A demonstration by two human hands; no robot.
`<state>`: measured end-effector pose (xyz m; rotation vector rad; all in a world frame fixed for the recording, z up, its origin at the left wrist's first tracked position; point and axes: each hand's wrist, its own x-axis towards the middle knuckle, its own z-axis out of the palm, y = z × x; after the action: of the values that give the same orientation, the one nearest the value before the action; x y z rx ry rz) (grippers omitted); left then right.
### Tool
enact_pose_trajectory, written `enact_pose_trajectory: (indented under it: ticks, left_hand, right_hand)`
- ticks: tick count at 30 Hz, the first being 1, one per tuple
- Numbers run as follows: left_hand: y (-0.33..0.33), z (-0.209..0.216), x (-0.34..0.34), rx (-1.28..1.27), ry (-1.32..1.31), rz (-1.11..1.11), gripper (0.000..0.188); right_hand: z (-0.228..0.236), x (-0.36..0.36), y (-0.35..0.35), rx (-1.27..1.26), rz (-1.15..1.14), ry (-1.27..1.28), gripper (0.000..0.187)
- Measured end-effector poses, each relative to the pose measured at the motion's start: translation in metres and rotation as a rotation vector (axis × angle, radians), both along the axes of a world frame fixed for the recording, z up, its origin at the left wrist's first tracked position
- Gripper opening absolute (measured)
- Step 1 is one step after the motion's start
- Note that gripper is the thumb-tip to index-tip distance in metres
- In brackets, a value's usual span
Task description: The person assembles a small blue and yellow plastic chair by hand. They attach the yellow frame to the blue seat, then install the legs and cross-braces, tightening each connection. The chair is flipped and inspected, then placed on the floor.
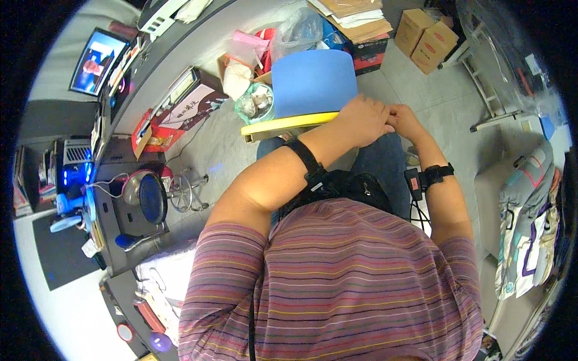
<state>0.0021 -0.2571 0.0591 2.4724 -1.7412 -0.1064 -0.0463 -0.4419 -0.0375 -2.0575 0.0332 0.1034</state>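
Note:
My left hand (363, 119) reaches across in front of me with its fingers bent together. Fingertip to fingertip with it is my right hand (404, 122), its fingers also drawn in. What they pinch between them, if anything, is too small or hidden to make out. Just left of the hands stands a blue panel with a rounded top (314, 81), like a seat or chair back. Along its near side runs a flat board with a bright yellow edge (289, 123), partly covered by my left forearm. Both wrists wear black straps.
Beyond the panel lie a clear plastic bag (298, 33) and stacked papers (358, 15). A green-lined bin (255, 103) stands left of it. Cardboard boxes (426, 41) sit far right, near a metal ladder (487, 90). At left are a desk, a monitor (98, 62) and a pan (153, 198).

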Motion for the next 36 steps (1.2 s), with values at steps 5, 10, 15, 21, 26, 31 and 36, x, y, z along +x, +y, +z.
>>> enact_pose_trajectory:
  ticks: [5,10,15,21,26,31,36]
  left_hand:
    - [0.05,0.013,0.004,-0.143,0.171,0.218,0.038]
    - [0.127,0.015,0.015,-0.258,0.018,0.406,0.034]
    - [0.188,0.005,0.028,-0.308,0.109,0.688,0.047]
    - [0.222,-0.018,0.062,-0.267,0.568,0.786,0.065]
    - [0.238,-0.043,0.084,-0.536,1.157,0.884,0.068]
    - [0.233,-0.034,0.085,-0.345,0.717,1.075,0.069]
    - [0.189,0.011,0.068,-0.208,0.143,0.828,0.058]
  right_hand:
    - [0.0,0.0,-0.003,-0.147,-0.058,0.124,0.034]
    - [0.002,-0.001,0.0,-0.075,-0.075,0.131,0.04]
    - [0.0,-0.002,-0.001,-0.064,-0.071,0.14,0.041]
    - [-0.004,-0.001,-0.003,0.014,-0.04,0.136,0.043]
    - [-0.002,-0.004,-0.002,-0.08,-0.065,0.123,0.047]
    - [-0.004,-0.001,-0.003,-0.069,-0.048,0.173,0.05]
    - [-0.007,0.0,-0.001,-0.12,-0.026,0.078,0.06]
